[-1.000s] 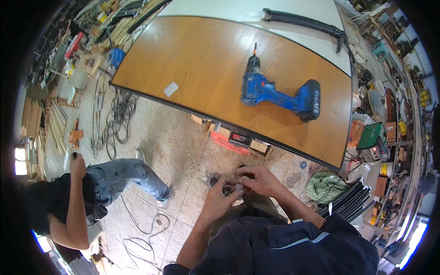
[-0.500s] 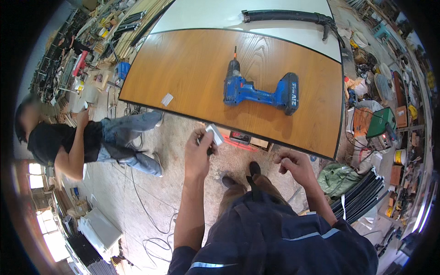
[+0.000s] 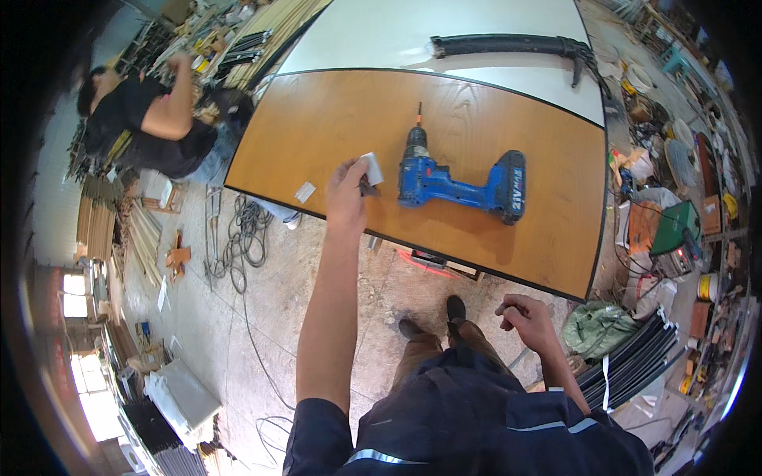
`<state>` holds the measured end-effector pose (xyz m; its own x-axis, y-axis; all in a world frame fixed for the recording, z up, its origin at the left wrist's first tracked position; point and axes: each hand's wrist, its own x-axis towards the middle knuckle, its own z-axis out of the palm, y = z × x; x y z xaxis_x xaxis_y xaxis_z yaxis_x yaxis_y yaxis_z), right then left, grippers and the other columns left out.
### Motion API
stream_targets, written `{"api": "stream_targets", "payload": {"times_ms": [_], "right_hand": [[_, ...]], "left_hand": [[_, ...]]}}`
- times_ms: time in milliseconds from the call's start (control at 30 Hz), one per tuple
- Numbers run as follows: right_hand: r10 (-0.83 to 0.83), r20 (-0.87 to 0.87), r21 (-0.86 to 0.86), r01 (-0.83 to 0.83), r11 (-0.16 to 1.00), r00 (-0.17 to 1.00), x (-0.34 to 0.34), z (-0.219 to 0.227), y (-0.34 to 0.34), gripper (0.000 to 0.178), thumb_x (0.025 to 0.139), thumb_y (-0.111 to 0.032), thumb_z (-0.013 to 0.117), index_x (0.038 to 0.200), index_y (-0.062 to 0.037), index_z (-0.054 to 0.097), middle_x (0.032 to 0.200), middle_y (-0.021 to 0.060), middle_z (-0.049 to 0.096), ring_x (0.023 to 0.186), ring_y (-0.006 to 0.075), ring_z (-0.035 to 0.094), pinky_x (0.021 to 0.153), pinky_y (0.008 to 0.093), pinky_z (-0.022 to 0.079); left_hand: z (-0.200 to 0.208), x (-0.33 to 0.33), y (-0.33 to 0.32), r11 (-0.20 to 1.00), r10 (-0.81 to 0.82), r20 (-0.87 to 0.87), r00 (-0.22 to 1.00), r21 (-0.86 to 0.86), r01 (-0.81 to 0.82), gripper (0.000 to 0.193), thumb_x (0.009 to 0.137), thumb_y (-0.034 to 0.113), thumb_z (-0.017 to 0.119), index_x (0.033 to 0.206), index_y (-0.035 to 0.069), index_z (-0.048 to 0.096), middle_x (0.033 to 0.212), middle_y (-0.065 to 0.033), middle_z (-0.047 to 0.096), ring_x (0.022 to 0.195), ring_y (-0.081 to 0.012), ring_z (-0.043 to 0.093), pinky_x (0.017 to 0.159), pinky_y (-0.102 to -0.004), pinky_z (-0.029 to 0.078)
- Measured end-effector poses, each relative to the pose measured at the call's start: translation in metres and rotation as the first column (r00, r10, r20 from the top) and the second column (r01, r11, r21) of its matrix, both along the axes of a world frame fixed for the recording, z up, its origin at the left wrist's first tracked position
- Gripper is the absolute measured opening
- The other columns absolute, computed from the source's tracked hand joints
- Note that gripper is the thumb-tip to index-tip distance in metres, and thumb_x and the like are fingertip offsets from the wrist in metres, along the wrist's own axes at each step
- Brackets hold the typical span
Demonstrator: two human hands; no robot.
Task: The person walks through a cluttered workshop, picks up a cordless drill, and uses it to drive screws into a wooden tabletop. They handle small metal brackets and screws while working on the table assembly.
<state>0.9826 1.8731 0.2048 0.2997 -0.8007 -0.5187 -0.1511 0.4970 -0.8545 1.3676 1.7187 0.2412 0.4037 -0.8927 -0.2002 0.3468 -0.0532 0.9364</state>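
Note:
My left hand [image 3: 347, 194] reaches over the near left part of a wood-grain tabletop [image 3: 349, 103]. Between its thumb and fingers is a small flat pale-grey rectangular piece [image 3: 372, 169], held up on edge. Left of that hand, a small whitish tag-like piece [image 3: 305, 192] lies on the wood. A blue cordless drill [image 3: 448, 190] with an orange-banded bit lies on its side right of my left hand, apart from it. My right hand [image 3: 529, 321] hangs in front of the table's near edge with fingers curled in; anything inside them is hidden.
A white board [image 3: 357, 36] adjoins the wood panel at the far side, with a black tube-like bundle [image 3: 508, 46] on it. At left, a person in black [image 3: 151, 123] stands bent near the table. Cables [image 3: 246, 238] coil on the floor. A green-cased machine [image 3: 675, 226] is at right.
My left hand has moved forward from beyond the near edge to above the tabletop, still holding the pale piece. The other person has moved farther forward, arm raised. My right hand stays curled.

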Motion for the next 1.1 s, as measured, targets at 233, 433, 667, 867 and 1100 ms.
{"api": "stream_targets", "payload": {"times_ms": [233,433,667,867,1100], "right_hand": [[0.148,-0.074,-0.022,-0.15,0.988,0.986,0.003,0.002,-0.005,0.02,0.095,-0.009,0.058,0.105,0.0053,0.068,0.09,0.0083,0.071,0.076,0.0125,0.068,0.07,0.0276,0.055],[0.228,-0.09,-0.054,-0.233,0.971,0.969,0.012,0.012,-0.016,0.019,0.095,-0.008,0.058,0.103,0.0048,0.069,0.087,0.0075,0.071,0.077,0.0131,0.068,0.071,0.0281,0.055],[0.262,-0.079,-0.078,-0.268,0.96,0.962,0.026,0.016,-0.03,0.019,0.093,-0.009,0.058,0.099,0.0045,0.069,0.086,0.0068,0.071,0.074,0.0128,0.067,0.07,0.0275,0.054],[0.279,-0.064,-0.046,-0.282,0.958,0.958,0.042,0.027,-0.035,0.019,0.093,-0.008,0.057,0.101,0.0051,0.069,0.087,0.006,0.07,0.075,0.0123,0.066,0.071,0.0272,0.054],[0.253,-0.015,-0.031,-0.253,0.967,0.967,0.042,0.012,-0.033,0.018,0.096,-0.007,0.057,0.104,0.0054,0.067,0.089,0.006,0.07,0.075,0.0106,0.064,0.07,0.0265,0.054]], "left_hand": [[0.016,0.0,-0.024,0.985,0.167,0.362,0.917,-0.094,-0.142,0.028,0.094,0.021,0.072,0.11,-0.002,0.069,0.095,-0.0043,0.068,0.082,-0.0099,0.062,0.072,-0.0272,0.051],[0.021,0.014,-0.017,0.979,0.202,0.327,0.923,-0.066,-0.191,0.026,0.098,0.019,0.069,0.114,-0.001,0.067,0.102,-0.0065,0.068,0.09,-0.0144,0.064,0.078,-0.0315,0.054],[0.021,0.011,0.001,0.996,0.067,0.323,0.944,0.031,-0.081,0.028,0.099,0.021,0.067,0.113,-0.004,0.066,0.09,-0.0062,0.068,0.07,-0.0109,0.062,0.06,-0.0257,0.052],[0.021,0.001,0.011,0.986,-0.044,0.51,0.859,0.158,-0.044,0.03,0.099,0.021,0.066,0.113,-0.006,0.067,0.089,-0.006,0.069,0.069,-0.0105,0.062,0.06,-0.0256,0.053],[0.026,-0.007,0.006,0.997,0.065,0.521,0.851,-0.006,-0.073,0.03,0.101,0.018,0.062,0.117,-0.006,0.068,0.097,-0.0099,0.073,0.081,-0.0124,0.068,0.071,-0.0269,0.056]]}}
